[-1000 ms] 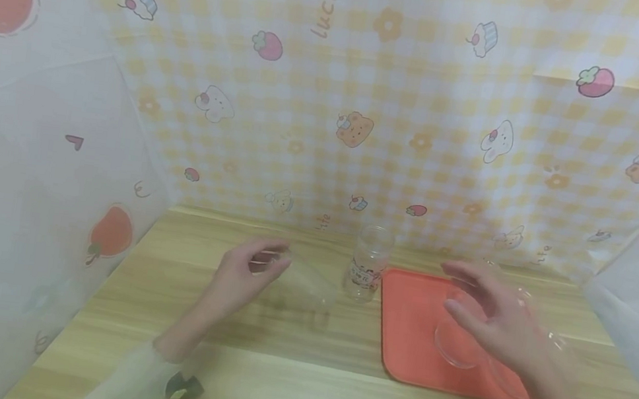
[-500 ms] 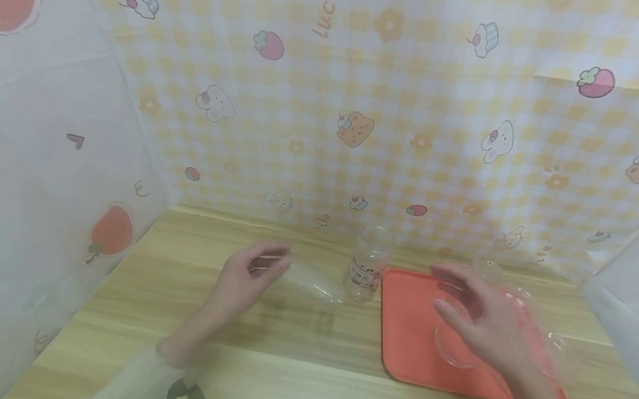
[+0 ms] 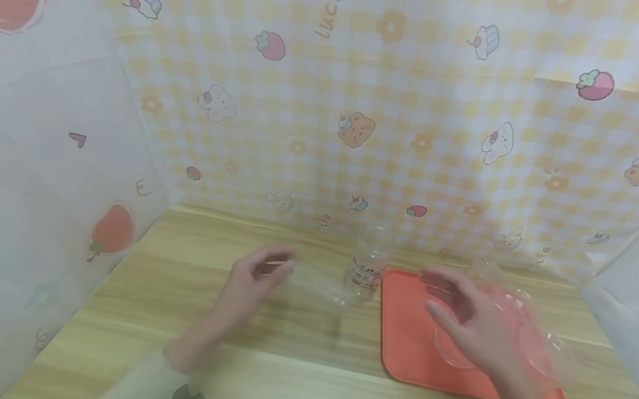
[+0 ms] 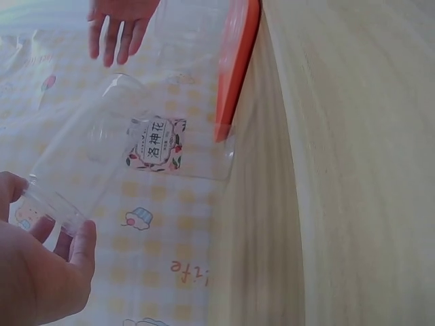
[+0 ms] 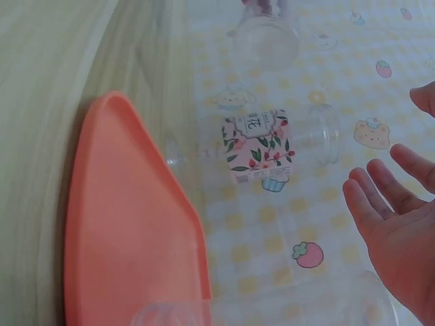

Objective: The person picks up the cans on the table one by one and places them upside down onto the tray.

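My left hand (image 3: 249, 284) grips a clear, unlabelled plastic jar (image 3: 317, 286) by its rim end. It is held tilted above the table, its base pointing right; in the left wrist view, thumb and fingers (image 4: 83, 255) curl at the rim. Just beyond that base stands a clear jar with a printed flower label (image 3: 367, 275), upright on the table. My right hand (image 3: 471, 328) hovers over the orange-red tray (image 3: 405, 350) holding nothing, its fingers (image 5: 387, 187) spread apart in the right wrist view.
Several clear plastic containers (image 3: 453, 350) are on or beside the tray, partly hidden by the right hand and arm. The wooden table (image 3: 302, 337) meets a yellow checked cloth (image 3: 309, 92) at the back and a pale cloth wall (image 3: 27, 190) on the left.
The left hand has shifted slightly right, bringing the tilted jar's base closer to the labelled jar. The right hand has drifted left over the tray. Labelled jar and tray look unmoved.
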{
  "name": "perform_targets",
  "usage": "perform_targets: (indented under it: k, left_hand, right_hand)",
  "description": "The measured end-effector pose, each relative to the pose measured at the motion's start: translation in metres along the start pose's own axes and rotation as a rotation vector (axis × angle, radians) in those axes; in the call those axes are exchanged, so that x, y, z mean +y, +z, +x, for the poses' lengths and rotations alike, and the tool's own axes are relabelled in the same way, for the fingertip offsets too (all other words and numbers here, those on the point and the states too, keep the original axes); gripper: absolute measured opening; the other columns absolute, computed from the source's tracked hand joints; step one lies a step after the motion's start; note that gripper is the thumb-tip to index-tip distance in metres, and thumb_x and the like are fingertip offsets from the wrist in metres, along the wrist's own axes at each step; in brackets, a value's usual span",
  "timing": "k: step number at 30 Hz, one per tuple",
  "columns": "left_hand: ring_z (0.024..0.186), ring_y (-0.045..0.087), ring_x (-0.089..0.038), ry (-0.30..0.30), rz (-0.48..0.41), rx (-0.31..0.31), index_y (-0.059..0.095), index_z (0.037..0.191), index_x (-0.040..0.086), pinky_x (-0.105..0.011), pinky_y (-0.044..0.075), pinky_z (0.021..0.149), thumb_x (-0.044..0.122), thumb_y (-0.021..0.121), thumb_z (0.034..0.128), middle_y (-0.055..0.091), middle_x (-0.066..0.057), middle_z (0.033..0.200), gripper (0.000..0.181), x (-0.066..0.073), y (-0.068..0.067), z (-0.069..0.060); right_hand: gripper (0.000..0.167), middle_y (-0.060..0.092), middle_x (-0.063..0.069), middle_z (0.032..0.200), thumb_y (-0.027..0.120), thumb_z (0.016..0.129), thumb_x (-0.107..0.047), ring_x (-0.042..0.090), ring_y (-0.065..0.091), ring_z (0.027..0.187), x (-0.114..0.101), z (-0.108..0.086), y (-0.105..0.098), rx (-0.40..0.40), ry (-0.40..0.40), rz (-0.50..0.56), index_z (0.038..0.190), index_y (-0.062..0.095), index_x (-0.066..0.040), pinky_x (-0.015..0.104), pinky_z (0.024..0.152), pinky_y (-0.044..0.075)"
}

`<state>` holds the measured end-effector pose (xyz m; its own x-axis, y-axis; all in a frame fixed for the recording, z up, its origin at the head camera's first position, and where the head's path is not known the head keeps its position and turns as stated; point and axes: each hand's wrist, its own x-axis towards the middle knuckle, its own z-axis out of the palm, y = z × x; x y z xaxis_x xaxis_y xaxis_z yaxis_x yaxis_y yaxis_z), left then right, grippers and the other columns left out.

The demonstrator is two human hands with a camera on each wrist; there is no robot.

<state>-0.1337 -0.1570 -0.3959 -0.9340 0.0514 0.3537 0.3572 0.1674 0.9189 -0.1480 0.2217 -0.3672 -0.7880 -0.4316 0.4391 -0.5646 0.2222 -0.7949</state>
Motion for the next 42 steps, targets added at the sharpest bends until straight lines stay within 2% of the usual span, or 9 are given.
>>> perform_targets:
  k: [3, 8, 13, 17, 20, 25, 32, 36, 42]
  left_hand:
    - [0.106, 0.067, -0.030, -0.005, -0.007, 0.014, 0.064, 0.129, -0.001, -0.034, 0.056, 0.091, 0.016, 0.067, 0.1003, 0.066, -0.014, 0.125, 0.033, 0.001, 0.002, -0.001]
    - [0.105, 0.067, -0.028, -0.036, -0.023, 0.047, 0.064, 0.128, 0.000, -0.033, 0.056, 0.091, 0.018, 0.067, 0.1002, 0.066, -0.012, 0.125, 0.033, 0.002, 0.006, -0.002]
    - [0.105, 0.067, -0.029, -0.045, -0.051, 0.068, 0.065, 0.128, 0.003, -0.033, 0.055, 0.093, 0.020, 0.066, 0.1004, 0.066, -0.011, 0.126, 0.032, -0.002, 0.011, -0.003]
    - [0.107, 0.066, -0.034, -0.044, -0.097, 0.076, 0.065, 0.128, 0.006, -0.033, 0.055, 0.094, 0.022, 0.067, 0.1002, 0.066, -0.011, 0.127, 0.033, -0.006, 0.014, -0.003]
    - [0.107, 0.065, -0.039, -0.028, -0.130, 0.076, 0.065, 0.128, 0.007, -0.036, 0.056, 0.093, 0.021, 0.067, 0.1001, 0.066, -0.009, 0.127, 0.031, -0.008, 0.017, -0.004]
    - [0.108, 0.065, -0.040, -0.011, -0.147, 0.072, 0.065, 0.127, 0.007, -0.037, 0.056, 0.093, 0.018, 0.067, 0.0998, 0.067, -0.006, 0.125, 0.030, -0.009, 0.023, -0.005]
    - [0.108, 0.064, -0.039, -0.027, -0.182, 0.074, 0.064, 0.128, 0.003, -0.037, 0.055, 0.094, 0.015, 0.067, 0.0986, 0.065, -0.015, 0.127, 0.032, -0.008, 0.032, -0.007]
    - [0.107, 0.065, -0.035, -0.044, -0.189, 0.077, 0.062, 0.129, 0.000, -0.037, 0.056, 0.093, 0.014, 0.068, 0.0983, 0.065, -0.014, 0.127, 0.035, -0.006, 0.037, -0.007]
    - [0.109, 0.064, -0.036, -0.079, -0.211, 0.078, 0.065, 0.127, 0.009, -0.038, 0.056, 0.093, 0.020, 0.067, 0.0996, 0.065, -0.011, 0.128, 0.030, -0.003, 0.044, -0.010]
  right_hand:
    - [0.048, 0.061, 0.011, 0.133, 0.063, 0.094, 0.012, 0.014, 0.058, 0.124, 0.002, 0.001, 0.003, -0.006, -0.010, 0.009, 0.140, 0.051, 0.004, 0.024, 0.098, 0.050]
    - [0.049, 0.061, 0.013, 0.133, 0.061, 0.092, 0.018, 0.016, 0.057, 0.124, 0.004, 0.002, 0.009, -0.015, -0.057, 0.086, 0.139, 0.049, 0.009, 0.028, 0.099, 0.050]
    - [0.050, 0.059, 0.013, 0.135, 0.062, 0.092, 0.018, 0.022, 0.056, 0.126, 0.006, 0.002, 0.013, -0.023, -0.046, 0.093, 0.139, 0.048, 0.009, 0.031, 0.099, 0.051]
    - [0.049, 0.058, 0.016, 0.135, 0.063, 0.092, 0.016, 0.028, 0.056, 0.126, 0.007, 0.002, 0.017, -0.024, -0.037, 0.090, 0.138, 0.048, 0.009, 0.031, 0.098, 0.051]
    - [0.049, 0.058, 0.017, 0.135, 0.063, 0.092, 0.017, 0.027, 0.056, 0.126, 0.008, 0.003, 0.020, -0.026, -0.042, 0.092, 0.138, 0.049, 0.008, 0.031, 0.099, 0.051]
    - [0.050, 0.056, 0.020, 0.137, 0.062, 0.092, 0.017, 0.029, 0.055, 0.127, 0.008, 0.006, 0.026, -0.040, -0.045, 0.117, 0.139, 0.048, 0.008, 0.033, 0.100, 0.051]
    - [0.053, 0.057, 0.015, 0.138, 0.066, 0.092, 0.014, 0.033, 0.054, 0.127, 0.009, 0.008, 0.035, -0.048, -0.038, 0.131, 0.141, 0.049, 0.003, 0.039, 0.101, 0.050]
    - [0.056, 0.055, 0.021, 0.138, 0.067, 0.089, 0.016, 0.035, 0.054, 0.126, 0.011, 0.010, 0.040, -0.054, -0.069, 0.133, 0.141, 0.048, 0.005, 0.040, 0.103, 0.048]
    - [0.062, 0.049, 0.031, 0.139, 0.069, 0.086, 0.019, 0.037, 0.052, 0.127, 0.012, 0.013, 0.046, -0.080, -0.080, 0.169, 0.142, 0.045, 0.008, 0.041, 0.105, 0.046]
